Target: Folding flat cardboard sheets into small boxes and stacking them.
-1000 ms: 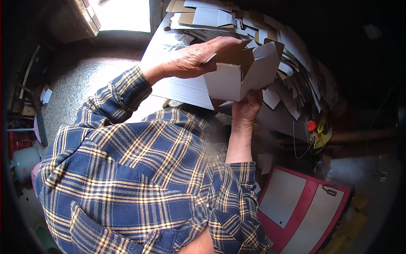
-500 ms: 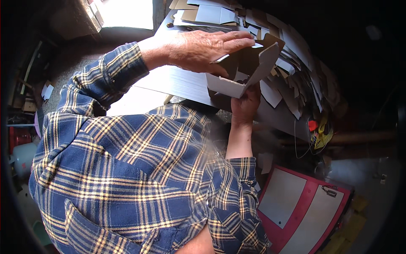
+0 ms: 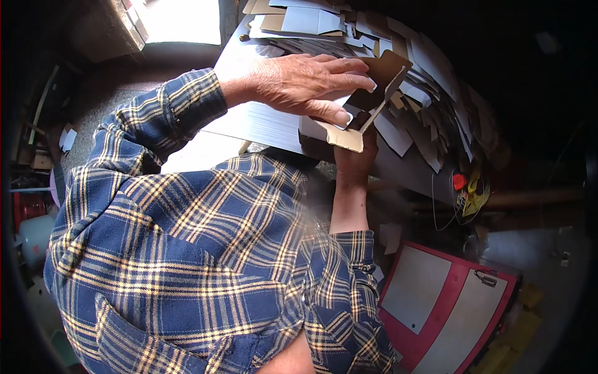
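Note:
A small cardboard box [image 3: 344, 138], white outside and brown inside, is held above the near edge of the table with its flaps up or partly folded. My right hand [image 3: 359, 161] is closed around its near right side from below, and most of those fingers are hidden. Over the top lies my left hand [image 3: 305, 81], fingers stretched out and apart. Its thumb touches the near side of the box by the flap, while its fingers reach across the opening toward the far flap.
Stacks of flat cardboard pieces [image 3: 430, 93] cover the back and right of the grey table [image 3: 255, 121]. A yellow bag with a red piece [image 3: 470, 196] hangs at its right edge. A red-framed panel [image 3: 445, 305] stands lower right. Strong light enters through an opening [image 3: 184, 22] upper left.
My left hand has moved slightly right and down over the box, its thumb now at the near flap. That flap has folded outward and shows its brown side. My right hand keeps its hold.

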